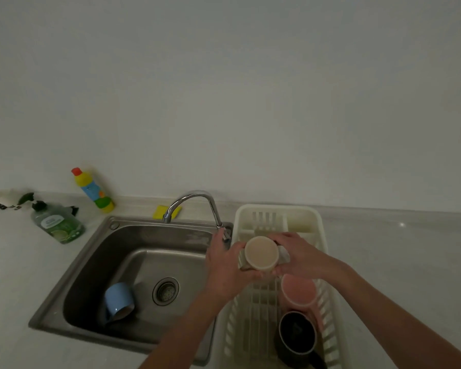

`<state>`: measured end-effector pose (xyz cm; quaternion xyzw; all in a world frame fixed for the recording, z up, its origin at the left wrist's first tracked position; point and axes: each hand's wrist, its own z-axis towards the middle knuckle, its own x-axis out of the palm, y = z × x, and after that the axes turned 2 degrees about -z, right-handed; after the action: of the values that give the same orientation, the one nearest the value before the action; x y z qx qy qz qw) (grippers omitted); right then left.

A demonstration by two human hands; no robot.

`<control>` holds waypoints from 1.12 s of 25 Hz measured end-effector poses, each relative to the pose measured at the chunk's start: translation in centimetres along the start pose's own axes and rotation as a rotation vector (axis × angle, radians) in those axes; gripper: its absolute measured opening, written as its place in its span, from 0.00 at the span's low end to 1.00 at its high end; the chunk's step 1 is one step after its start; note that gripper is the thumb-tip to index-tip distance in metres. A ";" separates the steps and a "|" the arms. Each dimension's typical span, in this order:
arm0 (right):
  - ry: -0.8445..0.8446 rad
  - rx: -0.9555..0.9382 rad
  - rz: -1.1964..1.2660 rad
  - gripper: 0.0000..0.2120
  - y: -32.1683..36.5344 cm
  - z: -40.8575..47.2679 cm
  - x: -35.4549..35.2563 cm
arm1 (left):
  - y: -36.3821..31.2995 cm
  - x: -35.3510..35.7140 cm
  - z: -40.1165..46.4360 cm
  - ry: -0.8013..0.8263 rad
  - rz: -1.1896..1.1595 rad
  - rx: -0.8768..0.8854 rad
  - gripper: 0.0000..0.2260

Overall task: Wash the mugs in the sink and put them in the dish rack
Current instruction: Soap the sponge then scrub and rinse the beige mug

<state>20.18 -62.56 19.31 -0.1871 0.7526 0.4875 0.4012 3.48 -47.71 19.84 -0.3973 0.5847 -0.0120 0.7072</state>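
Cream mug (261,253) held upside down, base turned up toward the camera, right over the far half of the dish rack (328,310). Gripped from both sides: left hand (225,265) curled round its left wall, right hand (296,255) curled round its right wall, fingers of both wrapped on the mug. Something pale and glinting showing at each side between palms and mug; cannot tell what.

Just below in the rack, pink mug (298,290) sitting upside down, and nearer the camera a black mug (297,332), also base up, its handle pointing toward the near edge. Pink and black close together along the rack's right side. Rack itself cream plastic, slotted, parked on the counter (383,249) touching the sink's right rim.

Over in the steel sink (91,262), blue mug (119,300) lying on its side, mouth facing the near wall, left of the drain (165,291). Chrome tap (194,202) arching over the sink's far right corner, spout ending just beside the left hand.

Behind the tap, yellow sponge (161,212) on the ledge. Further left, yellow bottle with red cap (92,189) standing against the wall, and a green soap bottle (57,222) by the sink's left corner.
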 end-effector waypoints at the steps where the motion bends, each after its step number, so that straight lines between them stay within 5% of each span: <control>1: -0.013 0.003 -0.035 0.42 -0.1 0.4 0.0 | 0.1 0.3 0.2 0.000 0.033 -0.004 0.36; 9: -0.045 0.048 -0.299 0.44 -0.6 2.8 1.1 | 1.5 2.1 1.8 0.046 0.083 -0.098 0.32; 28: 0.032 0.173 -0.467 0.44 -1.7 4.7 3.0 | 2.1 5.0 4.0 0.202 0.101 -0.176 0.29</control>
<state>21.45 -58.88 15.03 -0.3287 0.7342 0.3122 0.5054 7.48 -46.51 14.52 -0.4246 0.6709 0.0352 0.6070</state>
